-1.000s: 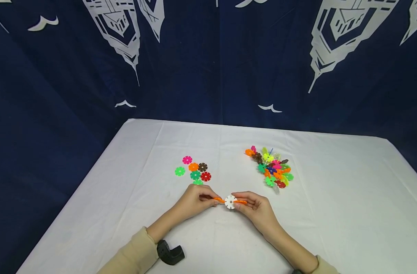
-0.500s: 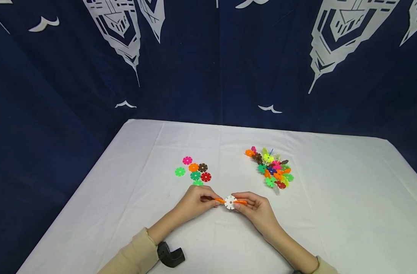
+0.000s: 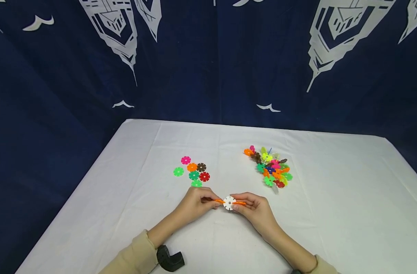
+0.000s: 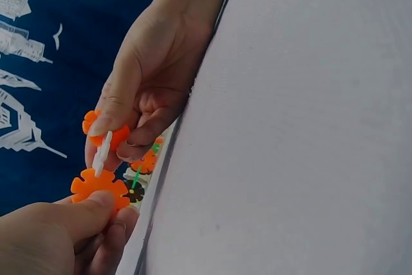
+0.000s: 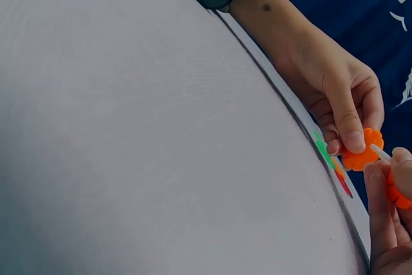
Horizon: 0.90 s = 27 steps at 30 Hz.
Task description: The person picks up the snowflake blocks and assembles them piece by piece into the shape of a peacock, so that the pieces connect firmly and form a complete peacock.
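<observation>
Looks almost the same as a second ago over the white cloth-covered tabletop (image 3: 345,198), so seems just to be holding steady. Reaching in with the left hand (image 3: 196,203) and the right hand (image 3: 258,211), both bent toward each other. Pinching an orange plastic flower-shaped piece (image 4: 96,185) in the left fingers (image 4: 85,217) and a second orange plastic flower-shaped piece (image 4: 120,137) in the right fingers (image 4: 120,91). Holding between these a small white notched plastic disc (image 3: 227,203), touching both.
</observation>
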Tool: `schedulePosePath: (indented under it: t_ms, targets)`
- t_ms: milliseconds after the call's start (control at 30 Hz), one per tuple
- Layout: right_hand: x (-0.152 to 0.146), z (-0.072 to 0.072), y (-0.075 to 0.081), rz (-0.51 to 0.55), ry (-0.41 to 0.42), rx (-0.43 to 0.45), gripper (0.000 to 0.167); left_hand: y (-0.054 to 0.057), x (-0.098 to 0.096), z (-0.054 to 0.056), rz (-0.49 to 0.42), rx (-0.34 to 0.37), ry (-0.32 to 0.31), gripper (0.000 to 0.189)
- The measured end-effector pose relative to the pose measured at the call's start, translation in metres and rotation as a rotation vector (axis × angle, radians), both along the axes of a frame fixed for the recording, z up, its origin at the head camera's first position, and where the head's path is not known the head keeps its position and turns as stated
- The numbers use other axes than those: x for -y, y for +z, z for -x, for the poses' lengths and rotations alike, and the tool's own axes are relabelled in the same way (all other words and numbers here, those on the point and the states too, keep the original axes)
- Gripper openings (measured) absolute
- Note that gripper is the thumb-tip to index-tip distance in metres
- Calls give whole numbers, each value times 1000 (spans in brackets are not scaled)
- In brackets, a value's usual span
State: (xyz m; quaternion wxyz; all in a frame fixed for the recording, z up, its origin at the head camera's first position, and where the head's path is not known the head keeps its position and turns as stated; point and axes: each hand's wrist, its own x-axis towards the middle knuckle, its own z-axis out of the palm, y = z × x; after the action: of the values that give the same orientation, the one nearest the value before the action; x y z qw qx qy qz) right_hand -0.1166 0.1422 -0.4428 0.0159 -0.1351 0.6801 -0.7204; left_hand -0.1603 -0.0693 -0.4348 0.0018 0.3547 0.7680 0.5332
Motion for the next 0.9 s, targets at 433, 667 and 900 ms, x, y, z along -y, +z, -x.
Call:
schedulePosePath:
  t_ms: [433,667,900]
  targets:
    - [0,4,8,-19,-37,151,27,2,-5,-2,-90,392,-6,6]
    - [-5,7,11,93,0,286,37,8,-6,-2,-157,574,-21,13]
    - [-7,7,8,84,25,273,36,7,-5,-3,-160,604,-18,16]
